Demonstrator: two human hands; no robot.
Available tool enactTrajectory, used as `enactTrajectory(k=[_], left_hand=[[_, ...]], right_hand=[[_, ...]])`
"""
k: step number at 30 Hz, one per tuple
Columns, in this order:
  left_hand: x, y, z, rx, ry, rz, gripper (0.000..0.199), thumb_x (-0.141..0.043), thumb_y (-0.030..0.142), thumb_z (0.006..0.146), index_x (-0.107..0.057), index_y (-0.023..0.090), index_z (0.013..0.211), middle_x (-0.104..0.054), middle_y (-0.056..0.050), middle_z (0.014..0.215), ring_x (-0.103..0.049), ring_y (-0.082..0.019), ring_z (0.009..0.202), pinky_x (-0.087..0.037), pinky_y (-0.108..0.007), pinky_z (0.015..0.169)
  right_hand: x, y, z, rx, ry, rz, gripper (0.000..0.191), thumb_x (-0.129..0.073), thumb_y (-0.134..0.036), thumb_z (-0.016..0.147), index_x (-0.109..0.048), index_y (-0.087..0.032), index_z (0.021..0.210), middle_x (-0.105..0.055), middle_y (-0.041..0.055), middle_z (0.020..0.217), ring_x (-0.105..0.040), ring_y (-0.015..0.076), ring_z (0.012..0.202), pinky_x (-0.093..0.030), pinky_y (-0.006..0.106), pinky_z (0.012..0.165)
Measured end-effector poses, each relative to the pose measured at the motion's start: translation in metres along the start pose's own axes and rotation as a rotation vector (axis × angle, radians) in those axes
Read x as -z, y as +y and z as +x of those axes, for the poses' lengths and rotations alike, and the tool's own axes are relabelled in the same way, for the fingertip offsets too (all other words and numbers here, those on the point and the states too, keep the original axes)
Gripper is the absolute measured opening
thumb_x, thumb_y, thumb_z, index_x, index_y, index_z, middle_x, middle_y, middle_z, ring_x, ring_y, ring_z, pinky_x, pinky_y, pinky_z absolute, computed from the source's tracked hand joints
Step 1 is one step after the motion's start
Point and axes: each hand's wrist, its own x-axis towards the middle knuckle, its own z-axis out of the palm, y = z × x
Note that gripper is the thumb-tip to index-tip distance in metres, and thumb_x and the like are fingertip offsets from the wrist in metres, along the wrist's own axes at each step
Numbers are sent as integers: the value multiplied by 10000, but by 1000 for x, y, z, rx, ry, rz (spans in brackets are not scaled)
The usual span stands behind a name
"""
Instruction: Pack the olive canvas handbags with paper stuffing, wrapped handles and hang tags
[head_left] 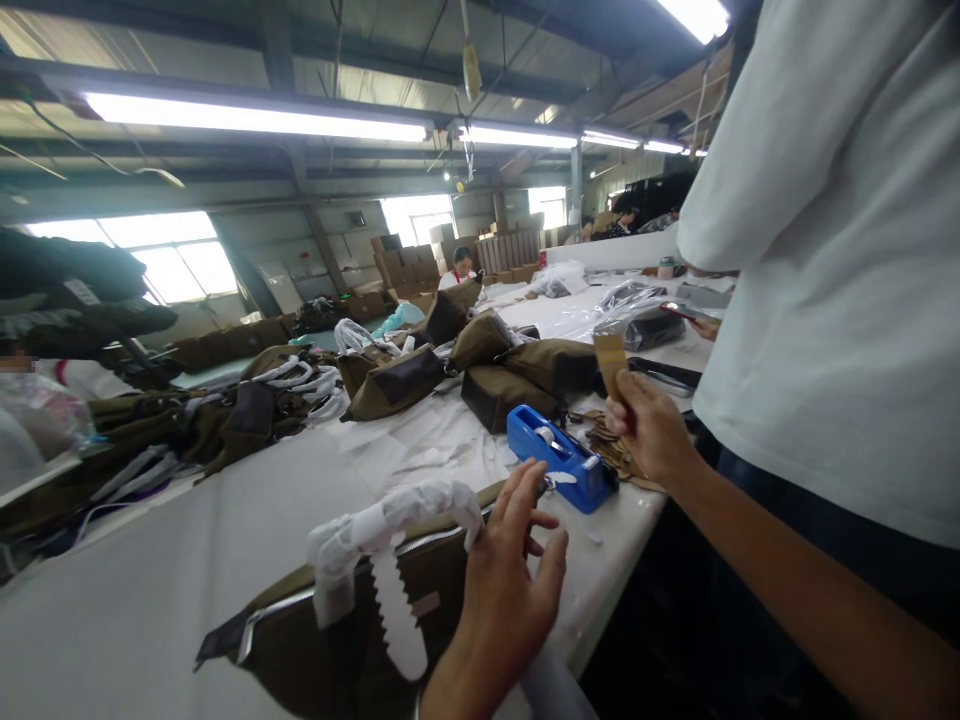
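Note:
An olive-brown bag (442, 580) with a silver zipper lies on the white table at the front. Its handle (420, 503) is wrapped in white material, and a white notched strip (397, 620) hangs from it. Over the bag's right end is my left hand (510, 570), fingers apart and nothing held. My right hand (649, 425), raised at the right, pinches a small tan piece (611, 362) between thumb and fingers. A blue tape dispenser (562, 460) stands between the hands, beside a pile of brown pieces (611, 445).
Several olive bags (480, 370) are heaped across the table, with more bags (247, 410) at the left. A person in a white shirt (832, 260) stands close at the right. Clear plastic (585, 300) lies farther back. The table's right edge (622, 580) runs below my right arm.

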Motion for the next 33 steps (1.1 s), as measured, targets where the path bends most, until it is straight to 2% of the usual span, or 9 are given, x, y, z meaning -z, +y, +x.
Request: enactTrajectory(k=[5,9,12,17,20,22,25,29,33], left_hand=[[9,15,-1,74,-226,-221,680,-642,177,900,-413,295,1529,-675,-77,1324,-712,-149,940,-562,-219,710],[26,28,-17,154,-375,-237,233,-622,242,942,-748,224,1138,-764,-16,855,-698,-129,760,-519,-205,694],[44,35,-30,219,-445,-237,206,-603,304,958,-773,194,995,-761,-27,823,-651,-102,617,-486,-185,592],[69,30,-38,307,-327,-135,296,-597,430,951,-767,192,912,-745,-9,719,-500,-66,397,-371,-182,415],[77,25,-41,298,-335,-107,304,-580,424,957,-773,193,917,-738,-8,713,-496,-76,408,-347,-183,395],[81,26,-43,248,-396,-95,301,-569,392,966,-782,190,900,-730,-11,713,-520,-87,457,-369,-180,423],[83,34,-49,188,-483,-73,302,-564,365,974,-790,185,884,-725,-19,726,-560,-103,533,-423,-183,497],[87,40,-63,184,-468,-102,316,-547,388,991,-786,192,928,-721,-26,759,-587,-122,578,-451,-202,534],[101,33,-90,185,-343,-89,283,-565,355,991,-776,186,905,-725,-28,795,-631,-141,657,-496,-221,627]], right_hand=[[-31,-36,-107,-293,-270,251,452,-695,-596,868,-491,-215,734,-469,-70,531,-418,72,415,-353,194,414],[-24,-40,-136,-343,-109,387,391,-787,-529,809,-557,-215,765,-507,-55,577,-456,83,471,-409,192,443],[-3,-31,-143,-372,43,419,336,-847,-457,759,-620,-222,836,-528,-53,612,-467,81,499,-433,171,440],[38,-15,-169,-589,-78,18,438,-784,-576,772,-675,-200,970,-729,81,885,-611,149,570,-489,244,424],[48,-15,-191,-349,12,-437,589,-676,-660,811,-636,-247,1228,-754,109,981,-613,184,519,-494,312,414],[40,-18,-206,-85,102,-650,558,-660,-621,836,-610,-316,1301,-749,60,871,-630,205,535,-550,343,504],[9,-24,-225,81,-93,-666,448,-717,-500,832,-663,-388,1263,-761,27,875,-699,230,657,-612,356,666],[-31,-24,-239,-9,-355,-530,195,-735,-444,823,-800,-359,987,-799,21,969,-753,248,804,-626,335,751],[-48,-16,-249,-238,-420,-376,295,-729,-558,787,-818,-279,824,-743,39,641,-681,216,532,-563,289,498]])
